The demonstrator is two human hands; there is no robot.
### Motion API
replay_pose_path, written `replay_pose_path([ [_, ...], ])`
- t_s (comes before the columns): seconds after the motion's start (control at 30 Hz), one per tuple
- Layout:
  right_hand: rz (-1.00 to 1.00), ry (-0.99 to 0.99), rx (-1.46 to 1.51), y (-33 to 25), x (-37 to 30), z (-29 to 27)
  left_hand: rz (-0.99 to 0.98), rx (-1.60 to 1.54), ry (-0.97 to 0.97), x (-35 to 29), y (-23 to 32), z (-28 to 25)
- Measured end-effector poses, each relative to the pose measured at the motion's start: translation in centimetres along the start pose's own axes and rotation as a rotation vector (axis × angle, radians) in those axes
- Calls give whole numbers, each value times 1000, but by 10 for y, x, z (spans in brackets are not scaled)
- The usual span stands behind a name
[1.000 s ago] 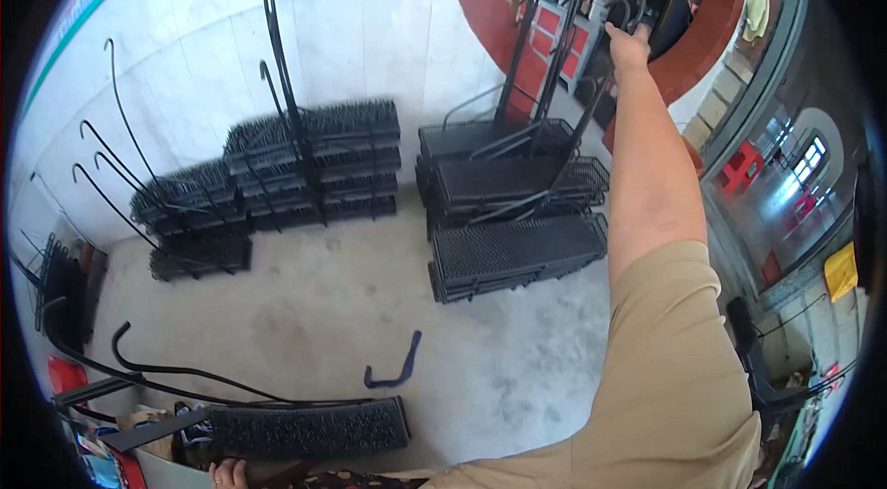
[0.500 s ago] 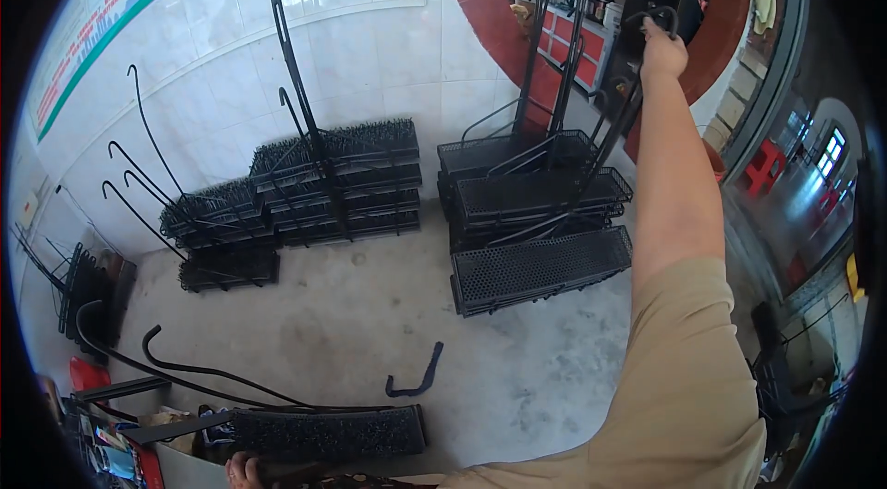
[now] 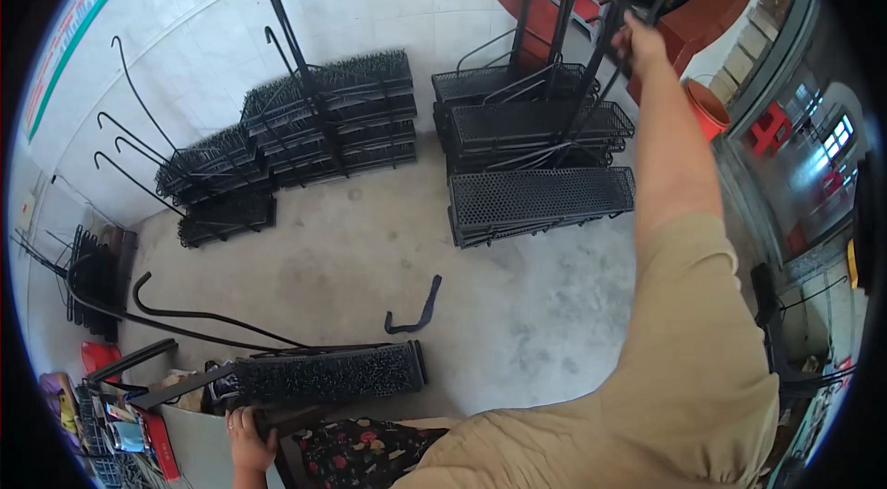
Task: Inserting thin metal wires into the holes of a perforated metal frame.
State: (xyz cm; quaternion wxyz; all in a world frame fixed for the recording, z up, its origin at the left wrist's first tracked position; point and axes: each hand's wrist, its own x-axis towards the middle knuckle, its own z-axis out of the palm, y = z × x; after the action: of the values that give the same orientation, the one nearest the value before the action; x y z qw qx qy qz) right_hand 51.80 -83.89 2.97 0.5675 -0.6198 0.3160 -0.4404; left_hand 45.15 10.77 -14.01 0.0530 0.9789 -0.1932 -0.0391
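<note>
My right hand is stretched far forward, its fingers closed round a tall black hooked metal rod. The rod rises from stacked black mesh trays on the floor. Close to my body, my left hand lies at the table's near corner with thumb and fingers apart, holding nothing I can see. Just beyond it is a long black tray with a bristly, spiky surface. Two curved black rods run from that tray toward the left.
Stacked bristly black trays with hooked rods stand by the white tiled wall. A bent dark strip lies on the concrete floor. An orange bucket stands beside the red round opening. Small goods and a red box crowd the lower left.
The view has tilted downward, so the trays appear higher. My right hand still grips the rod, seemingly lower along it. More of my left hand shows, thumb apart.
</note>
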Motion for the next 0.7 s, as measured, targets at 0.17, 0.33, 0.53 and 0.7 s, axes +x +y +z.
replay_pose_path([
  [0.17,215,245,-26,119,-38,-22,3,-30,50,-16,-21,-15],
  [0.33,16,224,55,48,-104,-12,-77,60,85,-58,-30,-89],
  [0.53,-84,-518,262,-126,-273,76,-180,68,251,-99,18,-138],
  [0.7,-242,-1491,607,-248,-352,63,-659,-1284,-114,-73,122,-52],
])
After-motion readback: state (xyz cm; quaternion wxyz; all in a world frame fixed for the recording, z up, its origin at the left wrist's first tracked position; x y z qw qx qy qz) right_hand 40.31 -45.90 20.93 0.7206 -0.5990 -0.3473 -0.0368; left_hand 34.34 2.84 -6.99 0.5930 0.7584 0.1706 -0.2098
